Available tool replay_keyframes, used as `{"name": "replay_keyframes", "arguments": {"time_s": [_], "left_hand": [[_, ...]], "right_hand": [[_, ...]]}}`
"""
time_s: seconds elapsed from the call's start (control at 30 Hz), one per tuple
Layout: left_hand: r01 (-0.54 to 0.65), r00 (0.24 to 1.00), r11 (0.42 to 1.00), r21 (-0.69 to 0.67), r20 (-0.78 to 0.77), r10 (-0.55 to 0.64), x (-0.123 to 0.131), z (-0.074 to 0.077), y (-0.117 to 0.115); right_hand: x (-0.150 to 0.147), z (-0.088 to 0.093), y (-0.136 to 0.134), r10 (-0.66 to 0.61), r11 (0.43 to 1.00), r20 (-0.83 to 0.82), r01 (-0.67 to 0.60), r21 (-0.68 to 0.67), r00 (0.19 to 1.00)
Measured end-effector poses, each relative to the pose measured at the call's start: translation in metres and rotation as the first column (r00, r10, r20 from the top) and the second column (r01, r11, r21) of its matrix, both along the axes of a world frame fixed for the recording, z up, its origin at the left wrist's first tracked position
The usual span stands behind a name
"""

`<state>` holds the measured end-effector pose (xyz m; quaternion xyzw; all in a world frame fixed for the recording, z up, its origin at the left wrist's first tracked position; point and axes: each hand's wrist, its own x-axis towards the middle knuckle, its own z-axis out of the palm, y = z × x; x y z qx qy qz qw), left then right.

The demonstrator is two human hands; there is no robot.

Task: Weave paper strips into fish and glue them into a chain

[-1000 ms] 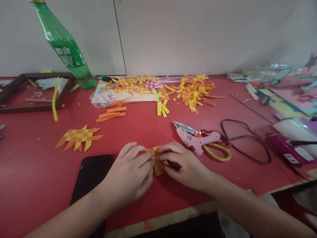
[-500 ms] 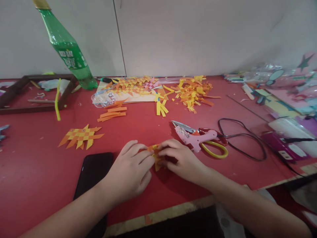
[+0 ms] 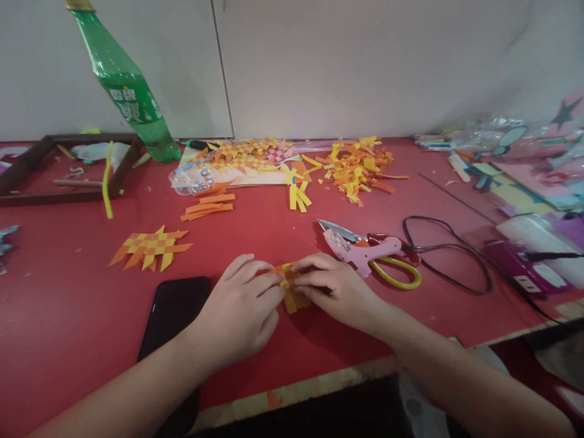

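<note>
Between my hands, on the red tabletop, is a small woven piece of orange and yellow paper strips (image 3: 294, 299). My left hand (image 3: 246, 305) is closed on its left side, the fingertips pressing on the strips. From the right, my right hand (image 3: 340, 291) pinches the piece; its thumb and part of the weave are hidden under the fingers. A finished-looking woven paper fish (image 3: 154, 247) in the same colours lies to the left, beyond a black phone (image 3: 176, 310). Scissors with red and yellow handles (image 3: 395, 275) lie right of my right hand, partly under a pink glue gun (image 3: 365, 250).
Orange strips (image 3: 208, 207), yellow strips (image 3: 300, 198) and a heap of paper scraps (image 3: 358, 167) lie farther back. A green bottle (image 3: 137, 103) stands at the back left by a brown frame (image 3: 45, 199). A black cord (image 3: 449, 292) loops near a purple box (image 3: 524, 261) at the right.
My right fingers have shifted slightly on the woven piece, and more of its lower yellow part now shows. My left hand holds almost the same place.
</note>
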<state>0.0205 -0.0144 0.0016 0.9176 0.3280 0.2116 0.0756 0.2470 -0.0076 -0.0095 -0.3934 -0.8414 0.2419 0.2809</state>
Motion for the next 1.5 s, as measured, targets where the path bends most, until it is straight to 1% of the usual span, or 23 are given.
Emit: {"name": "replay_keyframes", "arguments": {"time_s": [0.17,0.3,0.4,0.53,0.67,0.77,0.83,0.9,1.03,1.17,1.5], "left_hand": [[0.001,1.000,1.000,-0.006,-0.006,-0.001,0.000,0.000,-0.001],[0.010,1.000,1.000,0.000,-0.007,-0.010,0.000,-0.001,-0.001],[0.010,1.000,1.000,0.005,-0.010,-0.010,0.001,-0.002,-0.001],[0.013,1.000,1.000,0.003,-0.018,-0.012,0.001,-0.004,-0.001],[0.010,1.000,1.000,0.007,-0.019,-0.010,0.000,-0.005,-0.001],[0.010,1.000,1.000,0.012,-0.010,-0.009,0.000,-0.006,-0.001],[0.025,1.000,1.000,0.013,-0.004,-0.025,0.001,-0.005,-0.002],[0.049,0.999,0.999,0.014,-0.010,-0.049,0.002,-0.005,-0.003],[0.070,0.997,0.997,0.033,-0.037,-0.069,0.002,-0.004,-0.005],[0.073,0.996,0.996,0.045,-0.048,-0.071,0.002,-0.003,-0.005],[0.078,0.996,0.997,0.013,-0.046,-0.077,0.004,-0.002,-0.007]], "right_hand": [[-0.006,-0.003,0.001,-0.063,0.996,-0.044,0.065,0.056,0.997],[-0.010,-0.005,0.000,-0.058,0.994,-0.012,0.059,0.090,0.998],[-0.010,-0.003,-0.003,-0.068,0.995,-0.041,0.070,0.070,0.997],[-0.008,-0.001,-0.006,-0.104,0.994,-0.101,0.105,0.008,0.989],[-0.008,-0.004,-0.004,-0.104,0.994,-0.059,0.105,0.014,0.993],[-0.009,-0.008,-0.003,-0.157,0.987,-0.014,0.157,0.017,0.988],[-0.009,-0.011,-0.002,-0.204,0.979,-0.008,0.204,-0.008,0.979],[-0.008,-0.011,-0.002,-0.209,0.977,-0.026,0.208,-0.044,0.978],[-0.003,-0.009,-0.001,-0.144,0.980,-0.041,0.137,-0.143,0.989],[0.000,-0.006,0.002,-0.105,0.965,-0.046,0.090,-0.248,0.993],[-0.006,-0.006,0.006,-0.141,0.952,-0.075,0.114,-0.285,0.987]]}}
